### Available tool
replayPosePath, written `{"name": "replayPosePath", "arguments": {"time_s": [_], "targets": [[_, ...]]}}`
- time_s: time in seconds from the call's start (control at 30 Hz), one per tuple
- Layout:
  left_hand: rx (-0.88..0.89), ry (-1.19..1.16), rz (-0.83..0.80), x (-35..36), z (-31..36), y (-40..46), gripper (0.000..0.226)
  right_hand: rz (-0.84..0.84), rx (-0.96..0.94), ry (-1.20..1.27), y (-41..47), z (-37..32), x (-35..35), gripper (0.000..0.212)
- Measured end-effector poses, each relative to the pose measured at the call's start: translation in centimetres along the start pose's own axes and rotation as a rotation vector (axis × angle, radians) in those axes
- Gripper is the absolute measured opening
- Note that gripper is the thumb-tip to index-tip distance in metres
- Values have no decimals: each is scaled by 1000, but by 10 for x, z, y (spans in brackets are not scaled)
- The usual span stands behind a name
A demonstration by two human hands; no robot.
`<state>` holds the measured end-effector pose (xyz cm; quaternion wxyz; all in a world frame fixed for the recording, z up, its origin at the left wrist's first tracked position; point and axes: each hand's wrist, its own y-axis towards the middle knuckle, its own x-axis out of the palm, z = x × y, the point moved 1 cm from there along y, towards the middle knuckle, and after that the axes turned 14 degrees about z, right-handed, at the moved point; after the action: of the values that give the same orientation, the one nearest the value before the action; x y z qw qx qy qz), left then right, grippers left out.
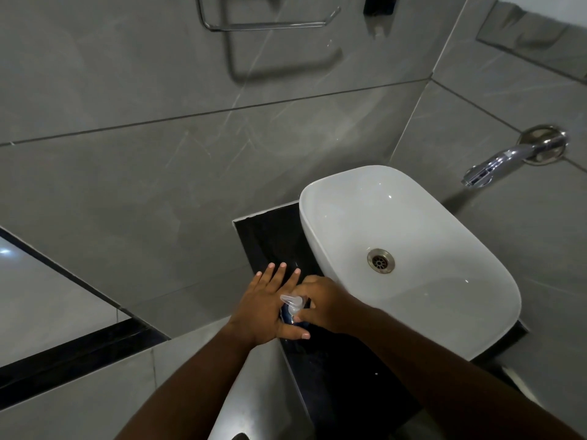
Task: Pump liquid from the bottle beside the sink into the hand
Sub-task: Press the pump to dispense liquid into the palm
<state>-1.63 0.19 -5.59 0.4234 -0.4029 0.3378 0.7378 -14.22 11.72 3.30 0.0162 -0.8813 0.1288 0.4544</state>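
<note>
Two hands meet: the left hand [263, 304] lies flat and wide under the spout to catch soap; the right hand [320, 304] holds the pump bottle [293, 304].

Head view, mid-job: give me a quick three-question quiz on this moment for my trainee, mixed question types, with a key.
1. True or false: the right hand is on the clear pump head of the bottle.
2. Multiple choice: where is the left hand? A) under the faucet; B) spread flat beside the pump's nozzle, left of the sink; C) gripping the towel ring.
3. Fill in: the bottle stands on the dark ___ beside the sink.

Key: 1 true; 2 B; 3 counter.
</note>
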Motion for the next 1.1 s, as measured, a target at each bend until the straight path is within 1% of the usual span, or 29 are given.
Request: {"name": "replayPosePath", "arguments": {"time_s": [0.07,0.17,0.3,0.4,0.5,0.6,0.67,0.73,0.83,0.9,0.97,1.03,1.07,1.1], "targets": [[-2,2,-2,0,0,1,117,9,25,-8,2,-3,0,35],[-7,-4,-6,-1,0,1,116,-54,72,-38,5,-8,3,44],[-6,-12,-8,0,1,1,117,-114,61,-95,5,-6,1,45],[-12,-26,-2,2,-1,1,118,-166,81,-83,6,-7,1,52],[-12,-48,6,4,-2,1,117,-145,42,-96,8,-6,1,42],[-17,-83,34,7,-3,1,117,-127,58,-93,9,-5,4,33],[-17,-103,46,9,-5,0,117,-101,115,-113,9,-5,8,24],[-16,-110,50,10,-6,1,117,-54,171,-119,8,-6,12,20],[-21,-98,43,11,-6,1,117,-11,232,-95,4,-8,11,22],[-30,-90,38,10,-5,1,116,-59,259,-77,4,-11,7,26],[-44,-99,41,11,-4,1,115,-139,244,-53,5,-15,1,41],[-54,-108,52,12,-2,0,115,-147,231,-32,9,-21,-8,50],[-59,-111,56,13,-2,0,115,-146,224,-45,10,-21,-12,48],[-64,-116,56,13,-3,-1,115,-138,214,-61,13,-20,-13,39]]}}
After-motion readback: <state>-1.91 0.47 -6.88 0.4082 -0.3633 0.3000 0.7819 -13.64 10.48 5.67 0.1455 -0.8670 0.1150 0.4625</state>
